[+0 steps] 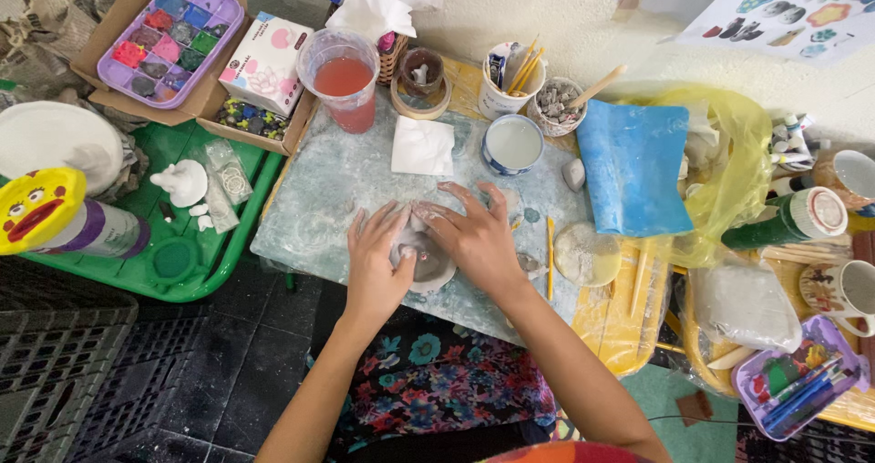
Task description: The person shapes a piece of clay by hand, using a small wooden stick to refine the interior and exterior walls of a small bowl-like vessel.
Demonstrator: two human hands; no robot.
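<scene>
A: both hands, left [378, 262] and right [474, 240], pressed flat on the clay [428, 267] mid-board [319, 199], fingers spread, not clamped.

B: yeah, I'd guess an elbow could tip that pink water cup [342, 80].

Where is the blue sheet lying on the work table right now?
In the head view, the blue sheet lies on the person's right, against the yellow plastic bag, just right of the white-filled cup and beyond the right hand.
</scene>
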